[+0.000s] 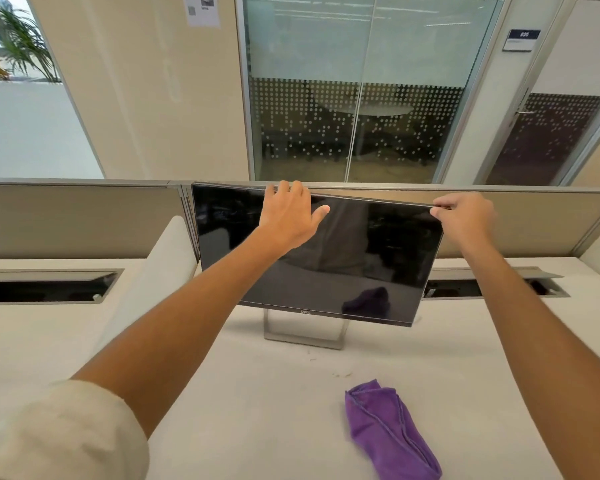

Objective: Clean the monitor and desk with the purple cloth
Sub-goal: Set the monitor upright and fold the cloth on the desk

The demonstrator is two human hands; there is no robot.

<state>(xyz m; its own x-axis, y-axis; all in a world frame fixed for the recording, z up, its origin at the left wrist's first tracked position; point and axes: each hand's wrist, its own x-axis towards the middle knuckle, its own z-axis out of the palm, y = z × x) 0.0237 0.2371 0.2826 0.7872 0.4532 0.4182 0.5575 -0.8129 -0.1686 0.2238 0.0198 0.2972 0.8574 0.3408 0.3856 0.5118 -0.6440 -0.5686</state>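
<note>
1. Your left hand [289, 216] grasps the top edge of the monitor [312, 271], fingers hooked over the rim and thumb spread on the dark screen.
2. Your right hand [463, 216] pinches the monitor's upper right corner between thumb and curled fingers.
3. The monitor stands tilted on its silver stand [303, 332] at the back of the white desk [257, 410].
4. The purple cloth [388, 431] lies crumpled on the desk in front of the monitor, to its right, apart from both hands; the screen reflects it.
</note>
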